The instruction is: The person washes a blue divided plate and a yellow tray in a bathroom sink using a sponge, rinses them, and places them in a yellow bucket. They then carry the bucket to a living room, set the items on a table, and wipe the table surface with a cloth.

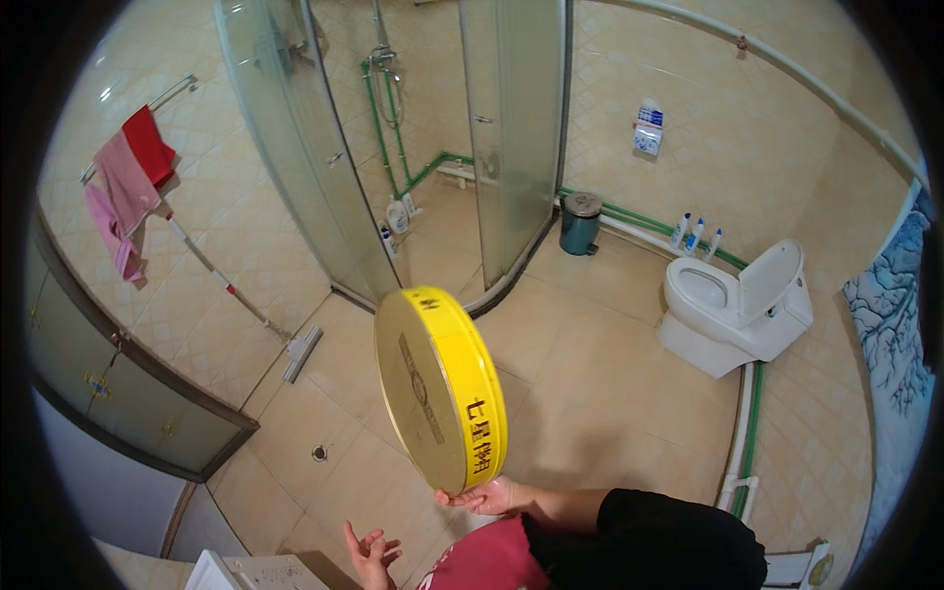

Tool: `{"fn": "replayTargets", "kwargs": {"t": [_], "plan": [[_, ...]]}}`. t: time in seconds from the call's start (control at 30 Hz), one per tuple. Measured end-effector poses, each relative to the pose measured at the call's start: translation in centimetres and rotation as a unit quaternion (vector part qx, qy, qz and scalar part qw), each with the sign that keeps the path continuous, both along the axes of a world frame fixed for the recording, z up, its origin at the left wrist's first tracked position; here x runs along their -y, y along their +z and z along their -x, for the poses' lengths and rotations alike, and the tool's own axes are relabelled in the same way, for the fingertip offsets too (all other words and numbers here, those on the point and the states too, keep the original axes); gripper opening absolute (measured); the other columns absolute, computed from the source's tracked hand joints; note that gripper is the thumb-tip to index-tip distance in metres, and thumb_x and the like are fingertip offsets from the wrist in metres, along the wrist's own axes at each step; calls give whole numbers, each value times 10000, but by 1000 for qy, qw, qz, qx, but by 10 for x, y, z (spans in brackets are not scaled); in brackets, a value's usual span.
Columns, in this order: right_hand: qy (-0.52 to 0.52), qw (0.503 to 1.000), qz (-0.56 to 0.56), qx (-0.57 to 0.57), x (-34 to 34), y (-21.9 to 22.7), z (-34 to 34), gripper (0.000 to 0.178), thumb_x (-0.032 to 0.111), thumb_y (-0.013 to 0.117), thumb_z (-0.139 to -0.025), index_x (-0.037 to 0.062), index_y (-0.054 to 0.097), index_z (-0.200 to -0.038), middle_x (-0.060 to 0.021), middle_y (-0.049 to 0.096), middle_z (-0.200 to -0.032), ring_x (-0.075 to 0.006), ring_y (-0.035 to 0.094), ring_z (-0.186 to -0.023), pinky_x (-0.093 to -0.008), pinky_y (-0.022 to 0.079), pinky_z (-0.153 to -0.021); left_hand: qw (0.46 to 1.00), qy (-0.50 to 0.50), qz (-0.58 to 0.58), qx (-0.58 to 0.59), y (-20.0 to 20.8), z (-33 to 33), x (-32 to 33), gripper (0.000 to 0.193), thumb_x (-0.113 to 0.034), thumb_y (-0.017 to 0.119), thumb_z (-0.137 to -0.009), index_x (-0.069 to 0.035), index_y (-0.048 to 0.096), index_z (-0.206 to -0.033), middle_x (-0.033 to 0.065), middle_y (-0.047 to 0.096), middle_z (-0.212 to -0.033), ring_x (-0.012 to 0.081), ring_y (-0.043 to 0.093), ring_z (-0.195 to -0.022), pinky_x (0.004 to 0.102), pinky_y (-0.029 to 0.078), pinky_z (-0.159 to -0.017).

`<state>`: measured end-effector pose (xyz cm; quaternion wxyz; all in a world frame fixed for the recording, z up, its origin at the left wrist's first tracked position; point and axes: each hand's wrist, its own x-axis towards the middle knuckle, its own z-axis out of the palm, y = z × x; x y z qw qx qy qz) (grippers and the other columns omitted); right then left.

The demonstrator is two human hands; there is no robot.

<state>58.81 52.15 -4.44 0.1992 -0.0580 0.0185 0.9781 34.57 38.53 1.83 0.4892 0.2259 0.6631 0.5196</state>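
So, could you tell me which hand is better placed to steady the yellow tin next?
Probably the left hand: it is open, empty and just below the yellow tin. The right hand already supports the tin's lower edge.

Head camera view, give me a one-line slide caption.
Right hand balances a round yellow tin on edge above a tiled bathroom floor; left hand open below.

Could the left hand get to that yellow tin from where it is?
Probably yes. The left hand is open, empty and just below the yellow tin, which the right hand holds up by its lower edge; nothing lies between them.
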Motion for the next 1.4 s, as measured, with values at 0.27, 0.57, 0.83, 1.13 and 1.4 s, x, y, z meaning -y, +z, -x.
{"fn": "replayTargets", "kwargs": {"t": [0.27, 0.57, 0.83, 1.13, 1.4], "plan": [[-65, 979, -189, -36, -74, 32, -9, 334, 146, 439, -901, -12, 453, -1193, -168, 527, -1118, -163, 546, -928, -164, 402, -449, 999, 10, 45, -3, -7, -9, -40, 658, -162, 551, -826, -124, 228, -1397, 136, 522, -1067, 239, 603, -821, 365, 524, -664], [-13, 957, -116, 266, -78, 5, 35, 367, 186, 534, -834, -46, 474, -1112, -143, 564, -1022, -186, 559, -756, -231, 389, -451, 988, 78, 108, -76, -38, 23, -15, 712, -176, 633, -784, -113, 271, -1393, 37, 577, -924, 133, 563, -786, 283, 471, -703], [116, 928, -263, 237, -120, -130, 139, 501, 77, 620, -784, 52, 408, -1237, -140, 536, -1075, -253, 558, -946, -264, 505, -718, 916, 301, 82, -253, -70, 144, 63, 666, -230, 631, -769, -101, 341, -1354, 114, 538, -1059, 214, 565, -880, 323, 460, -784], [128, 853, -284, 418, -130, -85, 330, 307, 86, 556, -836, 13, 485, -1126, -112, 540, -1011, -205, 551, -841, -236, 500, -670, 643, 447, 101, -613, 34, 396, 168, 624, -122, 617, -694, -52, 415, -1280, 193, 497, -1190, 339, 490, -1094, 408, 420, -887], [140, 839, -294, 436, -182, -112, 447, 235, 76, 549, -842, 13, 499, -1062, -105, 547, -944, -193, 543, -773, -249, 495, -642, 554, 421, 234, -680, 136, 574, 224, 699, -113, 611, -688, 1, 334, -1320, 233, 244, -1399, 378, 226, -1307, 466, 233, -1045]]}}
